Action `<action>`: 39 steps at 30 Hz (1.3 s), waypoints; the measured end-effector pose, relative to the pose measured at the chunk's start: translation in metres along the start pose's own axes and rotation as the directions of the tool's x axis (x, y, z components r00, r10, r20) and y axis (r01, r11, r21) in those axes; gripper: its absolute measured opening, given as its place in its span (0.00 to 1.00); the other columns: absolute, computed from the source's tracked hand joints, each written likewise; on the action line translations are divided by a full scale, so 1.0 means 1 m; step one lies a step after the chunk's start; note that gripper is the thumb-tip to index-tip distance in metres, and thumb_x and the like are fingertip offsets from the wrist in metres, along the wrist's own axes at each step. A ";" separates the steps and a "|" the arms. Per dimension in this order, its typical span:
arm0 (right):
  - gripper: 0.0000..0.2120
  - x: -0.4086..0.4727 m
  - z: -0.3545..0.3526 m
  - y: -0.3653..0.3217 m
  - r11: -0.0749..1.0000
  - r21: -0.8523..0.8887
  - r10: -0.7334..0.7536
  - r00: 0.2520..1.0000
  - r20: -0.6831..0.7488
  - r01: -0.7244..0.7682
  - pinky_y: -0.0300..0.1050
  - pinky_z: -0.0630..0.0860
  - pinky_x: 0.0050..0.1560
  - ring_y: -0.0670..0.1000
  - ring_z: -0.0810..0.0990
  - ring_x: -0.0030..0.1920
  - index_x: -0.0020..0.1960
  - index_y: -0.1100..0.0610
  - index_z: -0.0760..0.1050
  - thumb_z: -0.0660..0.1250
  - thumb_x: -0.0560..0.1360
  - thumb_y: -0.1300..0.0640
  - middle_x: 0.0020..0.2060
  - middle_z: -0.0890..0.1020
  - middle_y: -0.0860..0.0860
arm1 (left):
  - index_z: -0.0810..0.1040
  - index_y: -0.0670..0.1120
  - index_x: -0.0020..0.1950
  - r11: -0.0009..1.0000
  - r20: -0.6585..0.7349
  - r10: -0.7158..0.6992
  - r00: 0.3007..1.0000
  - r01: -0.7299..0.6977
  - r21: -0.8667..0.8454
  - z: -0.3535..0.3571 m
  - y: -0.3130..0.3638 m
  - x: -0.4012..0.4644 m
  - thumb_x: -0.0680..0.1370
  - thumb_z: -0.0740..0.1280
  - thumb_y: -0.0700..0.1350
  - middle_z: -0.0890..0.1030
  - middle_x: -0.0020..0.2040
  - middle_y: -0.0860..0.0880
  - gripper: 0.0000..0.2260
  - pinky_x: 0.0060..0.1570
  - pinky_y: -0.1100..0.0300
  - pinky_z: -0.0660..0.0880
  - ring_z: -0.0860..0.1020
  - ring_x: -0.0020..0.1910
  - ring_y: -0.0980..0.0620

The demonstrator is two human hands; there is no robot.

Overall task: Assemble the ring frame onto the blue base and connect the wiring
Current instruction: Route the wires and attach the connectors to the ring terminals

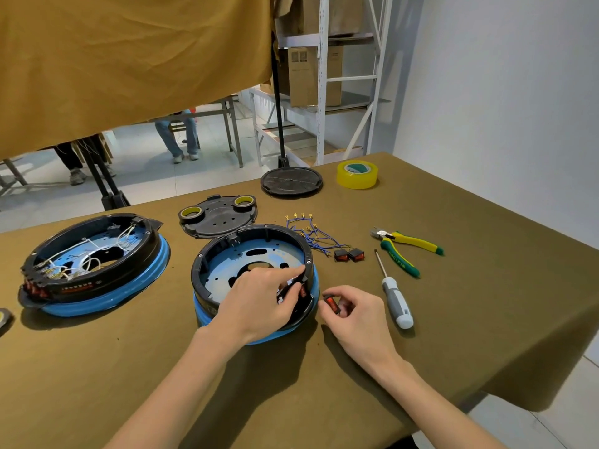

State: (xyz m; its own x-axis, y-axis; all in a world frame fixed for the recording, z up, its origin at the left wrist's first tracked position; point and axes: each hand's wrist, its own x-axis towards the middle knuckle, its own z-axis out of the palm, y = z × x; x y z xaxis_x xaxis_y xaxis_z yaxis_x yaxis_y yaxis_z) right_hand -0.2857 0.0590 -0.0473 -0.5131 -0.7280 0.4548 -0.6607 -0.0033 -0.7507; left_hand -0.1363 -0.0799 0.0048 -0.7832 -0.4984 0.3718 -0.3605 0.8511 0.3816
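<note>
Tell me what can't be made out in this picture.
Head view only:
- Switch slots in the ring frame: covered by the left hand.
- Switch terminals: hidden by the right hand.
- Wire connectors: too small.
- Tape roll: cut by the left edge.

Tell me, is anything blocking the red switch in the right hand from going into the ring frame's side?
Partly. The left hand reaches over the ring frame and its fingers cover the switch panel area, right where the right hand brings its red switch. Nothing else lies between them.
</note>
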 end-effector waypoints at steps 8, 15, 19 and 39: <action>0.12 0.000 0.001 0.001 0.999 -0.024 -0.047 0.998 -0.031 0.046 0.28 0.73 0.42 0.42 0.80 0.45 0.55 0.48 0.84 0.75 0.74 0.60 0.42 0.81 0.35 | 0.73 0.62 0.75 0.997 0.107 -0.040 0.993 0.047 -0.068 -0.007 -0.008 -0.002 0.81 0.61 0.50 0.77 0.41 0.65 0.22 0.29 0.63 0.70 0.75 0.28 0.50; 0.14 -0.002 0.000 -0.001 0.993 -0.023 -0.114 0.993 -0.019 0.114 0.30 0.72 0.40 0.45 0.79 0.42 0.58 0.53 0.85 0.74 0.74 0.61 0.40 0.81 0.39 | 0.73 0.61 0.74 0.998 0.081 -0.021 0.996 0.026 -0.057 -0.006 -0.008 -0.004 0.80 0.63 0.53 0.76 0.44 0.67 0.22 0.32 0.71 0.67 0.77 0.33 0.59; 0.13 -0.003 -0.001 -0.003 0.991 -0.020 -0.135 0.991 -0.026 0.134 0.28 0.73 0.42 0.43 0.80 0.43 0.59 0.53 0.85 0.74 0.74 0.59 0.40 0.80 0.37 | 0.73 0.63 0.71 0.998 0.041 0.003 0.999 0.000 -0.065 -0.005 -0.005 -0.006 0.77 0.60 0.60 0.73 0.46 0.63 0.22 0.37 0.65 0.72 0.75 0.43 0.60; 0.10 -0.001 -0.001 -0.008 0.982 0.172 -0.086 0.995 0.046 0.077 0.35 0.77 0.44 0.49 0.82 0.46 0.58 0.47 0.83 0.70 0.78 0.52 0.45 0.84 0.41 | 0.83 0.63 0.56 0.994 -0.057 0.018 0.998 -0.024 -0.102 0.002 -0.007 -0.006 0.78 0.71 0.52 0.75 0.52 0.64 0.08 0.37 0.56 0.78 0.77 0.47 0.59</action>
State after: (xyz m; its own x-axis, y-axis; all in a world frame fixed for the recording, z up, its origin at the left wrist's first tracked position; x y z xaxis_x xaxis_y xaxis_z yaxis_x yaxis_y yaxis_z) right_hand -0.2803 0.0607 -0.0410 -0.4286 -0.7555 0.4954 -0.5941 -0.1774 -0.7846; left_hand -0.1304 -0.0827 -0.0015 -0.7595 -0.4913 0.4263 -0.2878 0.8416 0.4571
